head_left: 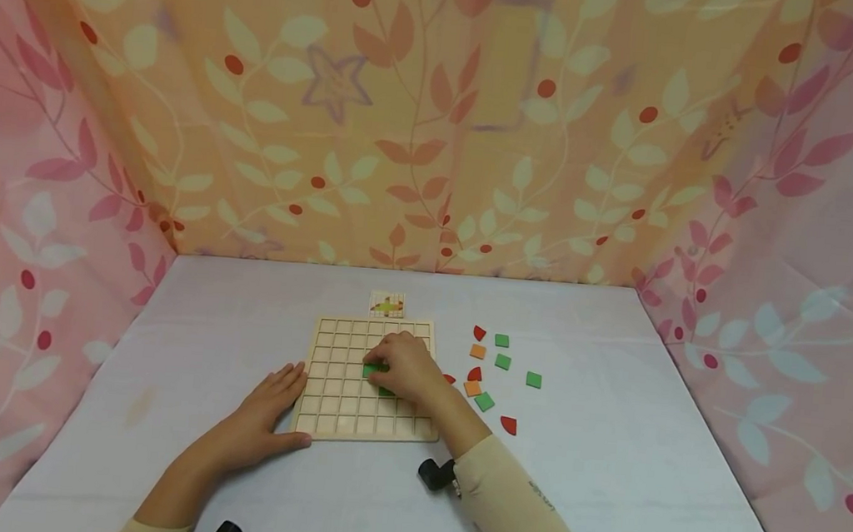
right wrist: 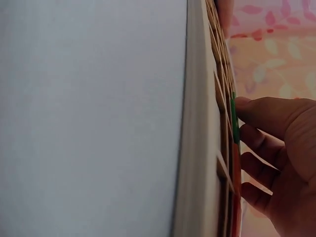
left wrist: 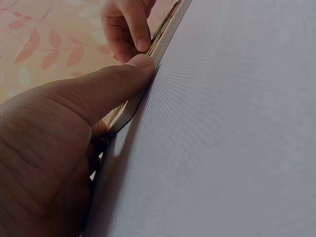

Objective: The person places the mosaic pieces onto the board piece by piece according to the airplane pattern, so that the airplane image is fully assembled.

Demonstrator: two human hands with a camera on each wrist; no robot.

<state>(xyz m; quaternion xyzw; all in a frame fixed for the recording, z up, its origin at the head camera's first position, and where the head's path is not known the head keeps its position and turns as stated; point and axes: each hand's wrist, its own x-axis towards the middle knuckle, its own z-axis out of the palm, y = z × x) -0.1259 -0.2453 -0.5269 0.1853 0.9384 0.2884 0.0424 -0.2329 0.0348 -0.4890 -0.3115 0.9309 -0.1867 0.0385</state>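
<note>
A light wooden grid board (head_left: 334, 392) lies on the white table. My left hand (head_left: 264, 420) rests at its left side, fingers straight along the edge and thumb on the front left corner; in the left wrist view the thumb (left wrist: 113, 84) presses the board's rim. Over the middle of the grid, my right hand (head_left: 407, 369) pinches a green square tile (head_left: 370, 371) between thumb and fingers, low at the grid. Another green tile (head_left: 386, 392) sits on the board, partly hidden under that hand. In the right wrist view the thumb touches a green tile (right wrist: 234, 118).
Behind the board lies a small pattern card (head_left: 387, 305). To the right are scattered several green squares (head_left: 534, 380), orange squares (head_left: 477, 351) and red rounded pieces (head_left: 508, 425). Patterned cloth (head_left: 422, 132) walls the table's back and sides.
</note>
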